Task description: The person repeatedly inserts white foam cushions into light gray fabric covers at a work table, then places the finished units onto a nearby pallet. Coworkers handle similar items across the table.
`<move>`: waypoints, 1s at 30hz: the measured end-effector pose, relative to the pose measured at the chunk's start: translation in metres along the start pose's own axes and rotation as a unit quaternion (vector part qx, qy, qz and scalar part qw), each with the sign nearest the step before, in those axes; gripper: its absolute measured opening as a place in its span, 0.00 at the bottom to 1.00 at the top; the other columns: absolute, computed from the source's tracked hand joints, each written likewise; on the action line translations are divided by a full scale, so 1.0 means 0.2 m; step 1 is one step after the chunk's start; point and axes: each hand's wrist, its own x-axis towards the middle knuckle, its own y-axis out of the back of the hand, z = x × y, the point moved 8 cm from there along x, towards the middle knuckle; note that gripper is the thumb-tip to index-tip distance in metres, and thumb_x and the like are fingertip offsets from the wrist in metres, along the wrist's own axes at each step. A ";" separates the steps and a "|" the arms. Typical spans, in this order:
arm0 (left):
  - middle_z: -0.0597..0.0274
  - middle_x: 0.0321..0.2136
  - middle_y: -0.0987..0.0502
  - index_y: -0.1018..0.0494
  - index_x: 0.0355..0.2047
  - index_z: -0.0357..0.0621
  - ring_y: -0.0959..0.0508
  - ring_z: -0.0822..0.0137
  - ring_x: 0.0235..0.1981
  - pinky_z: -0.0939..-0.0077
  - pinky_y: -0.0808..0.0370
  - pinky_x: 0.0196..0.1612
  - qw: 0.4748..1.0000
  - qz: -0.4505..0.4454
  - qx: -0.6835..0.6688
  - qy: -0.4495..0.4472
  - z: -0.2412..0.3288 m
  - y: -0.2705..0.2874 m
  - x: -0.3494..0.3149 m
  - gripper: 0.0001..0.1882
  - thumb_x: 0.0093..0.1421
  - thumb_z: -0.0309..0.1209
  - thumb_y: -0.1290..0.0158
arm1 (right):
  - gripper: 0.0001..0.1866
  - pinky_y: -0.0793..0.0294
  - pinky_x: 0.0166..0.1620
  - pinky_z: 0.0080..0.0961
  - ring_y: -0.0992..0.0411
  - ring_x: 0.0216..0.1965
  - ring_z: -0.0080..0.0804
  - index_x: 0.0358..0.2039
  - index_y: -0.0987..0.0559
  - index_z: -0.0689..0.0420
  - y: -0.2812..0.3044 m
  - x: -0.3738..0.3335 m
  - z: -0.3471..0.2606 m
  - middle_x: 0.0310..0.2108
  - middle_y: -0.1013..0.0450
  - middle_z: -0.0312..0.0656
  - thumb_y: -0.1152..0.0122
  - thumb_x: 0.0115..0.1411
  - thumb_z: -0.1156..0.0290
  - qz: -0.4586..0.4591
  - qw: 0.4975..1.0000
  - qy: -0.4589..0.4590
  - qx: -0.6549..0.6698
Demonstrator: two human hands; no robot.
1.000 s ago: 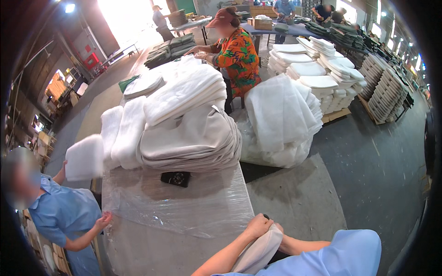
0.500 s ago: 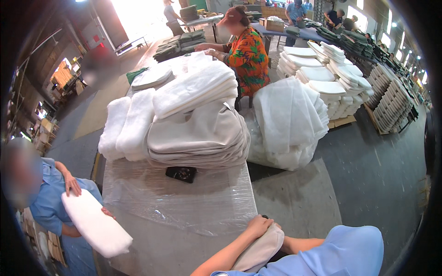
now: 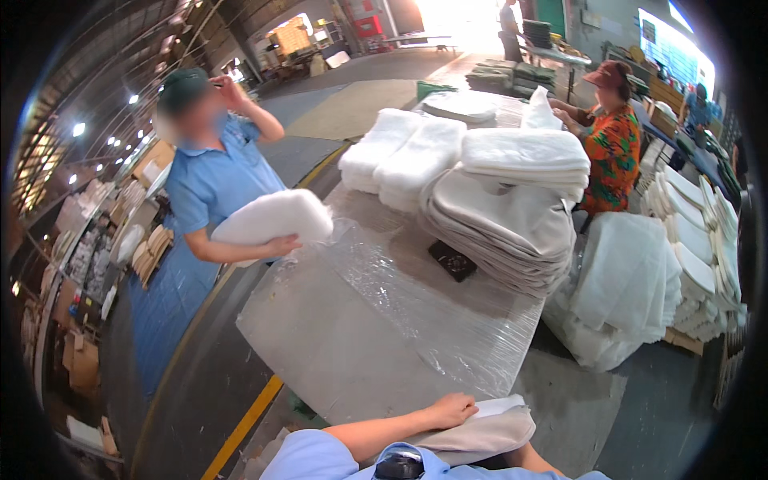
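Observation:
At the table's near edge, close to my body, lies a beige fabric cover [image 3: 480,436] with white padding [image 3: 498,406] showing at its opening. My left hand [image 3: 453,410] is closed on the upper edge of this cover, fingers curled over the rim. My right forearm [image 3: 534,461] comes up beside it at the right, while the hand itself is hidden behind or inside the cover. Farther up the table sits a stack of beige covers [image 3: 500,232], topped by folded white pads [image 3: 524,152]. Two more white pads [image 3: 420,156] lie left of the stack.
Clear plastic film [image 3: 400,296] covers part of the table [image 3: 312,352], with a black flat object [image 3: 452,261] by the stack. A co-worker in blue [image 3: 228,172] holds a white pad [image 3: 276,220] at left. Another person [image 3: 612,144] works behind. A plastic-wrapped bundle [image 3: 624,280] stands right.
My view has swung left. White padding now shows at the cover's opening under my left hand. The co-worker at left has raised one hand to the cap, holding the pad with the other.

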 end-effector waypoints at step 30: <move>0.59 0.30 0.20 0.20 0.42 0.40 0.23 0.68 0.32 0.70 0.26 0.39 0.960 0.056 -0.198 0.189 -0.15 0.14 -0.52 0.15 0.67 0.41 0.39 | 0.23 0.24 0.38 0.35 0.26 0.32 0.34 0.41 0.19 0.57 0.26 -0.10 0.13 0.33 0.23 0.38 0.40 0.71 0.47 0.050 0.997 -0.058 -0.010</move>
